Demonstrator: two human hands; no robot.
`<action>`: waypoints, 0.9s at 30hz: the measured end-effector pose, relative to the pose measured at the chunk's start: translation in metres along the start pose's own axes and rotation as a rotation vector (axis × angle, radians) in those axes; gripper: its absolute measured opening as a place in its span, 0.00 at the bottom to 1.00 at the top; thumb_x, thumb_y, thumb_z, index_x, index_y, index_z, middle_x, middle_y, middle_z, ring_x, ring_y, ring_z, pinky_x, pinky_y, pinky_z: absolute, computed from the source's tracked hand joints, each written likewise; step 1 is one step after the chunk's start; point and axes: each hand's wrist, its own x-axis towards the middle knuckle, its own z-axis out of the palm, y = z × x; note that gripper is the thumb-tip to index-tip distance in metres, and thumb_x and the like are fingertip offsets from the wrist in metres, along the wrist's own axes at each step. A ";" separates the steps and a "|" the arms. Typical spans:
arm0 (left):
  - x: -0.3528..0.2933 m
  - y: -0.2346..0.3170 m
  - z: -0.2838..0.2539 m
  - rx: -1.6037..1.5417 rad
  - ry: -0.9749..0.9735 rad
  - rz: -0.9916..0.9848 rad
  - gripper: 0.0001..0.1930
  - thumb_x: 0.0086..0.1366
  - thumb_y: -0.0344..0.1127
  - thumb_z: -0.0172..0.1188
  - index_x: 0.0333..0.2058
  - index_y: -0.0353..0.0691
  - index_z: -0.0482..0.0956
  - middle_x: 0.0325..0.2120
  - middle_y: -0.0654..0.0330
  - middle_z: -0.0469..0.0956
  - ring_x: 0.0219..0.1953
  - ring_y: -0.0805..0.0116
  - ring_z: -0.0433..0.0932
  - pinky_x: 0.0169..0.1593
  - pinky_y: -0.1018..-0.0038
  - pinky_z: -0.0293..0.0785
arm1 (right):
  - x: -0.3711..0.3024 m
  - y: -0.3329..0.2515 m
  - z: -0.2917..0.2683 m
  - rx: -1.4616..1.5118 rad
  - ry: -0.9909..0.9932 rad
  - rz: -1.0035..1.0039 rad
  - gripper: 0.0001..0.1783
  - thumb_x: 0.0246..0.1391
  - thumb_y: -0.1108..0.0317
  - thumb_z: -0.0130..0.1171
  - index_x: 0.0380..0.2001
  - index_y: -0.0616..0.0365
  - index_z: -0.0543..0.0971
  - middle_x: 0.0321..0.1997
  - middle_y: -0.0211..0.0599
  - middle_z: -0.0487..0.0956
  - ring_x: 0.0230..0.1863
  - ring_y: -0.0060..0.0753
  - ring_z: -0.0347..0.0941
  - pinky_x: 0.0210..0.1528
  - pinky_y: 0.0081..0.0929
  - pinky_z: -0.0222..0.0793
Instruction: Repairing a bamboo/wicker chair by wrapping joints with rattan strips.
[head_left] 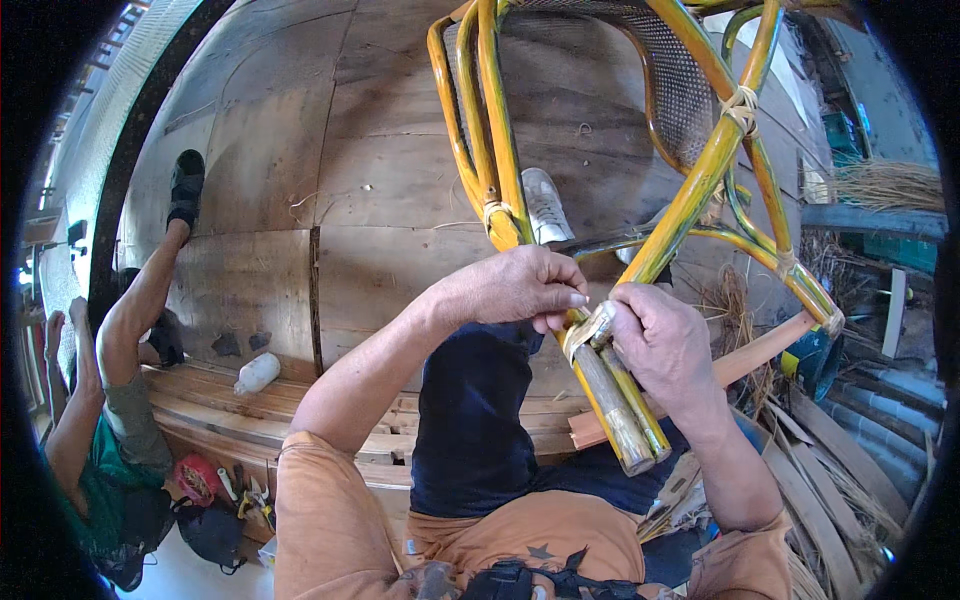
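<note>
A yellow-and-green rattan chair frame [685,215] lies tilted across my lap, its paired pole ends pointing toward me. A pale binding strip [588,332] is wrapped around the two poles [615,415] close to their ends. My left hand [525,285] pinches at the strip from the left, fingertips together just above the wrap. My right hand [660,335] is closed at the same joint, its thumb pressing on the wrap; its fingers are partly hidden. Similar pale bindings [741,110] hold other crossings of the frame, which has a dark woven mesh panel [685,100].
On the left, another person [120,400] sits with a leg stretched out. A white bottle [258,373] lies on the wooden slats [390,435]; tools [250,495] sit lower left. Wood strips [825,500] and a fibre bundle [890,186] are at right. A plank [755,350] passes behind the poles.
</note>
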 end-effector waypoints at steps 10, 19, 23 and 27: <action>0.000 0.000 -0.003 0.013 0.020 -0.101 0.11 0.70 0.37 0.53 0.44 0.36 0.77 0.24 0.70 0.76 0.25 0.84 0.73 0.32 0.83 0.74 | 0.001 0.006 0.007 -0.069 0.024 -0.128 0.06 0.55 0.65 0.57 0.31 0.56 0.76 0.27 0.42 0.77 0.31 0.47 0.76 0.32 0.39 0.71; 0.026 -0.024 -0.033 0.454 -0.056 -0.003 0.12 0.62 0.35 0.57 0.42 0.40 0.81 0.27 0.62 0.80 0.29 0.74 0.78 0.35 0.76 0.75 | -0.017 0.008 -0.030 0.038 -0.023 0.046 0.13 0.51 0.69 0.61 0.41 0.58 0.76 0.28 0.41 0.77 0.29 0.39 0.75 0.33 0.31 0.71; 0.049 -0.026 -0.032 0.543 -0.204 0.002 0.12 0.61 0.36 0.58 0.42 0.39 0.81 0.30 0.60 0.81 0.32 0.71 0.78 0.39 0.74 0.74 | -0.032 0.022 -0.045 0.050 0.003 0.042 0.14 0.52 0.74 0.60 0.44 0.61 0.75 0.31 0.42 0.78 0.30 0.34 0.75 0.36 0.27 0.70; 0.066 -0.031 -0.035 0.505 -0.333 0.015 0.13 0.60 0.38 0.61 0.42 0.41 0.81 0.30 0.62 0.81 0.34 0.69 0.77 0.38 0.73 0.72 | -0.039 0.035 -0.045 0.069 -0.007 0.079 0.13 0.54 0.76 0.57 0.44 0.62 0.75 0.32 0.43 0.78 0.32 0.33 0.76 0.37 0.27 0.71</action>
